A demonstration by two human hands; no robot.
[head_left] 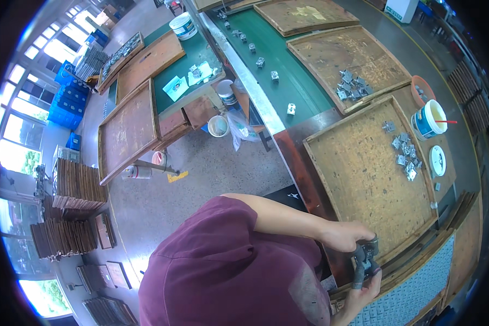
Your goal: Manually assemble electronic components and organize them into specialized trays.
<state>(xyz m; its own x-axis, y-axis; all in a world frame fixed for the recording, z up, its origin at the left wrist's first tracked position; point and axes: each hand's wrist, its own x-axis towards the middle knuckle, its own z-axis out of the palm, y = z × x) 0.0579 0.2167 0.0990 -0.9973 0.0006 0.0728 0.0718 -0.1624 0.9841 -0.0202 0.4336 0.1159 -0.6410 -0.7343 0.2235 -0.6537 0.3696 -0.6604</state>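
My left hand (346,236) reaches across from my maroon-sleeved shoulder to the near edge of a worn wooden tray (358,179). It grips the top of a small dark metal part (368,251). My right hand (367,289) comes up from the lower edge and holds a dark tool (359,271) pressed against that part. The two hands meet just over the tray's near rim. A cluster of small grey metal pieces (406,155) lies at the far right of the same tray.
A white and blue bucket (428,120) and a white lid (437,161) sit to the right of the tray. More wooden trays (331,54) and scattered metal pieces lie on a long green bench (288,81). Stacked trays (76,190) stand on the floor at left.
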